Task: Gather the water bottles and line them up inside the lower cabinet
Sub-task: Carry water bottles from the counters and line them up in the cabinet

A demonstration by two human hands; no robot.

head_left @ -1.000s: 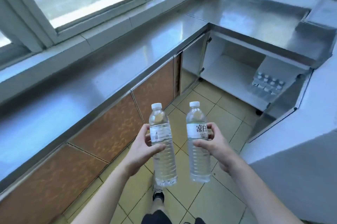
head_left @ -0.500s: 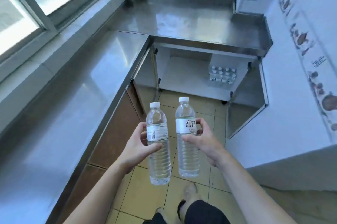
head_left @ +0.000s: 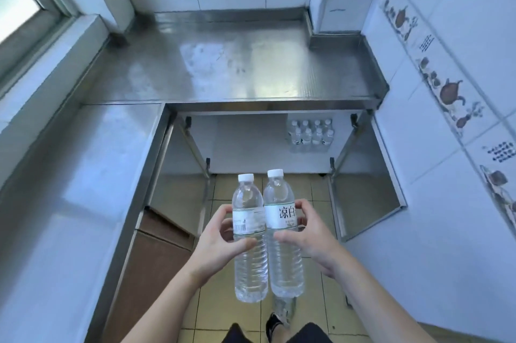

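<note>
You have one head-worn wide-angle view, looking forward and steeply down over your forearms, close to your hands, facing the open lower cabinet [head_left: 251, 144] ahead.

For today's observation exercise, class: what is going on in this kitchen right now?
A person stands facing an open lower cabinet, carrying one water bottle in each hand. The left hand grips the left bottle; the right hand grips the right bottle. Both are upright, capped and side by side. A group of bottles already stands at the cabinet's back right.
</note>
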